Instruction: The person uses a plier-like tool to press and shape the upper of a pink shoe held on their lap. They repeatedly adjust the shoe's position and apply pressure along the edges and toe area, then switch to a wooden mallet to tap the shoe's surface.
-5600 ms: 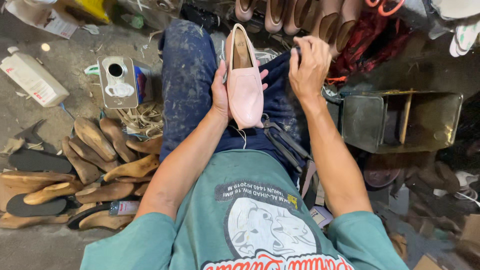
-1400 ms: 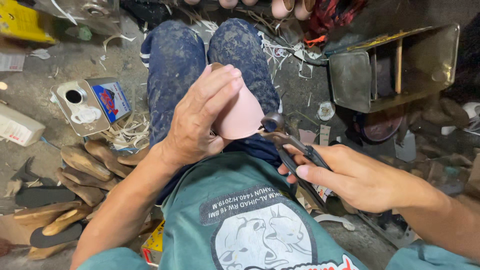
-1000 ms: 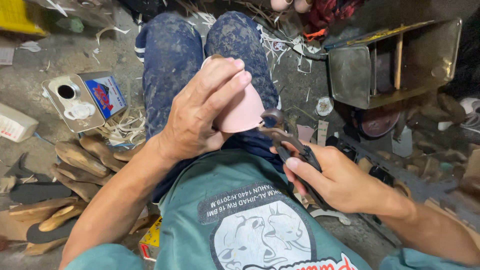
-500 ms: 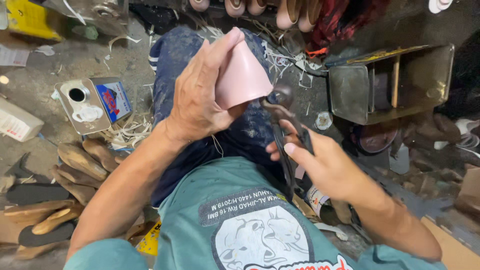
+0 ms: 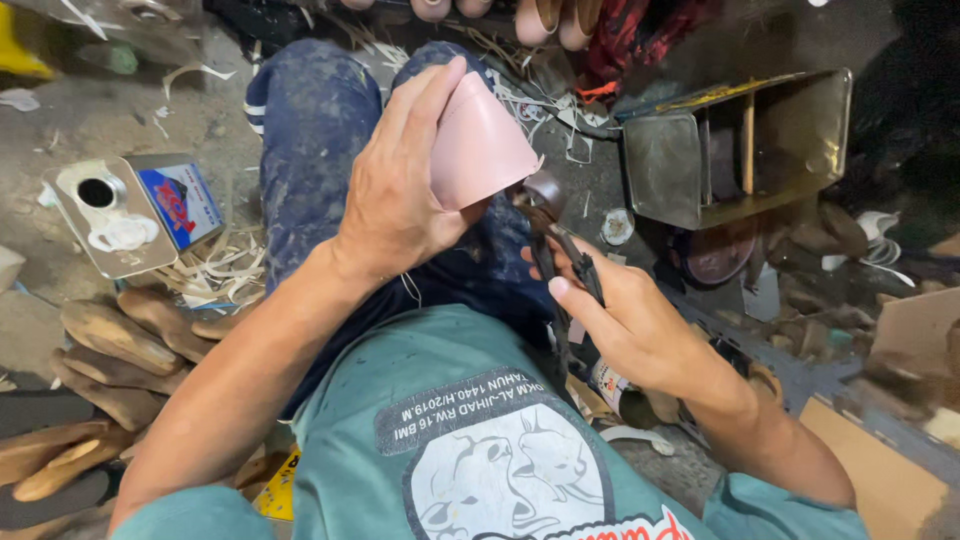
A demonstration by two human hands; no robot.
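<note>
My left hand grips a pink shoe over my lap, toe pointing away and up. My right hand holds dark lasting pliers, whose jaws sit against the shoe's lower edge beside my left thumb. I sit on the floor in stained blue jeans and a teal shirt.
A rectangular metal can with a round opening lies on the floor at left, with wooden shoe lasts below it. An open metal box stands at upper right. More shoes line the top edge. Cardboard lies at right.
Earlier my left hand held the pink shoe flat, sole side up, with my right hand empty. Now my right hand has the pliers, raised to the shoe's edge, and the shoe is tilted.
</note>
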